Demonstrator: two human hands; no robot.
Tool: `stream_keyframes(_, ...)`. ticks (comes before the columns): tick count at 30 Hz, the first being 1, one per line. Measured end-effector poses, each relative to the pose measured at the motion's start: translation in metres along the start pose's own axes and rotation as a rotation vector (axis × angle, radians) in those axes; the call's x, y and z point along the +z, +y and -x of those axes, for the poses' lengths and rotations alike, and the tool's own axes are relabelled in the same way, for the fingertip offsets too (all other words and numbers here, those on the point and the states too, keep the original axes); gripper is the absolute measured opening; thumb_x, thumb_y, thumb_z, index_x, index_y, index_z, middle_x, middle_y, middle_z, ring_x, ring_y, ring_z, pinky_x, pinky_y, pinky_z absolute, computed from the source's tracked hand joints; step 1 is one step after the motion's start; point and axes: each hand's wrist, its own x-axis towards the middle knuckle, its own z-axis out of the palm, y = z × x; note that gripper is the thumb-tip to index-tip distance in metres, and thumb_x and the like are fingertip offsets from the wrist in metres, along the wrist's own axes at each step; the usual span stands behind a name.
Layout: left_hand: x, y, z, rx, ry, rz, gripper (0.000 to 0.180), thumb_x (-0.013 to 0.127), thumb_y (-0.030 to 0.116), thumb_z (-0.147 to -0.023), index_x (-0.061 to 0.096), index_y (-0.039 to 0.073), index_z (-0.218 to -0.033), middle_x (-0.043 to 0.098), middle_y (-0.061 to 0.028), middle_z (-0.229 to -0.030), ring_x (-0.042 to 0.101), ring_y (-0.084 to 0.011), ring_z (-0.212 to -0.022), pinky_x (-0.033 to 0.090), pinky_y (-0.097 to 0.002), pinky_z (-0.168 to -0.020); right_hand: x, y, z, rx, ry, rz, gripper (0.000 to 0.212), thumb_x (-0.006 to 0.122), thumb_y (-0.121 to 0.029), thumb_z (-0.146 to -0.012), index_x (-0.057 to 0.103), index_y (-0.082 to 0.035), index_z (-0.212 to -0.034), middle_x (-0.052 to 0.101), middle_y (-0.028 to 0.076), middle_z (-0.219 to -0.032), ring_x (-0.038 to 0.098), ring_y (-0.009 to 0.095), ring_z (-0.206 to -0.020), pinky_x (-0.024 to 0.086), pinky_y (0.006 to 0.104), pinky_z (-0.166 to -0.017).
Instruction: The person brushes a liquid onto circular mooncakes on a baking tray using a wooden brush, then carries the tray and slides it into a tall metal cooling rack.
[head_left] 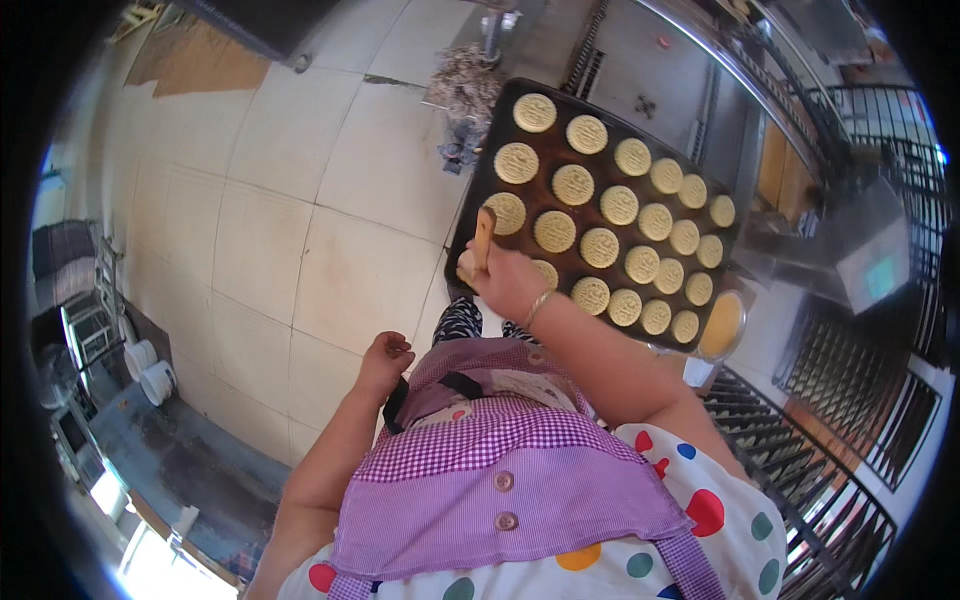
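Note:
My right hand is closed around the flat wooden handle of a brush, over the near left corner of a dark baking tray. The brush's working end is hidden beneath the hand. Rows of round, pale yellow pastries with stamped tops lie on the tray. One pastry sits just beyond the handle, and another is partly covered by my hand. My left hand hangs in front of the apron, its fingers loosely bent and holding nothing.
A bowl of yellow liquid stands at the tray's right end. Beyond the tray is a metal surface with slots. Black slatted racks are at the right. Pale floor tiles spread left, with white buckets farther off.

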Motion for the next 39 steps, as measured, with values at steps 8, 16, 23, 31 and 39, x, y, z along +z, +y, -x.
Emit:
stream_keyframes(8, -0.018, -0.052, 0.007, -0.096, 0.127, 0.175, 0.037, 0.066, 0.003, -0.075, 0.049, 0.001, -0.108, 0.059, -0.0115, -0.100, 0.059, -0.0197, -0.091, 0.049, -0.0307, -0.080, 0.001, -0.009, -0.023, -0.200, -0.210, 0.113, 0.059, 0.047, -0.018, -0.083, 0.026, -0.004, -0.136, 0.061, 0.025, -0.089, 0.060, 0.040, -0.071, 0.049, 0.0497, -0.067)
stream_keyframes(16, -0.016, -0.041, 0.004, -0.090, 0.157, 0.254, 0.035, 0.066, -0.001, -0.074, 0.050, 0.001, -0.105, 0.058, -0.0098, -0.097, 0.057, -0.0169, -0.088, 0.049, -0.0276, -0.080, -0.141, 0.033, -0.200, -0.055, 0.422, 0.488, 0.021, 0.057, -0.019, -0.080, 0.057, -0.004, -0.095, 0.062, 0.020, -0.080, 0.060, 0.038, -0.077, 0.048, 0.0469, -0.068)
stream_keyframes(23, -0.002, -0.022, -0.003, -0.102, 0.100, 0.158, 0.035, 0.066, 0.001, -0.075, 0.049, 0.000, -0.106, 0.059, -0.0105, -0.097, 0.058, -0.0179, -0.088, 0.049, -0.0289, -0.079, -0.020, 0.057, -0.053, -0.294, 0.024, 0.141, 0.028, 0.053, -0.023, -0.083, 0.057, -0.012, -0.109, 0.062, 0.019, -0.083, 0.060, 0.038, -0.076, 0.048, 0.0474, -0.066)
stream_keyframes(31, 0.021, 0.009, -0.014, -0.040, 0.053, 0.131, 0.033, 0.066, 0.001, -0.075, 0.050, 0.000, -0.104, 0.058, -0.0099, -0.096, 0.058, -0.0186, -0.089, 0.048, -0.0294, -0.082, -0.139, 0.116, -0.085, 0.234, 0.356, 0.217, 0.026, 0.059, -0.020, -0.082, 0.059, -0.004, -0.103, 0.064, 0.019, -0.084, 0.062, 0.035, -0.081, 0.049, 0.0394, -0.066)
stream_keyframes(39, 0.058, 0.036, -0.013, -0.075, -0.011, -0.053, 0.033, 0.066, 0.001, -0.075, 0.050, 0.000, -0.105, 0.058, -0.0097, -0.097, 0.058, -0.0181, -0.090, 0.048, -0.0291, -0.081, -0.072, 0.116, 0.039, -0.161, 0.211, -0.010, 0.024, 0.055, -0.017, -0.086, 0.062, -0.016, -0.109, 0.064, 0.010, -0.102, 0.062, 0.030, -0.088, 0.051, 0.0379, -0.071)
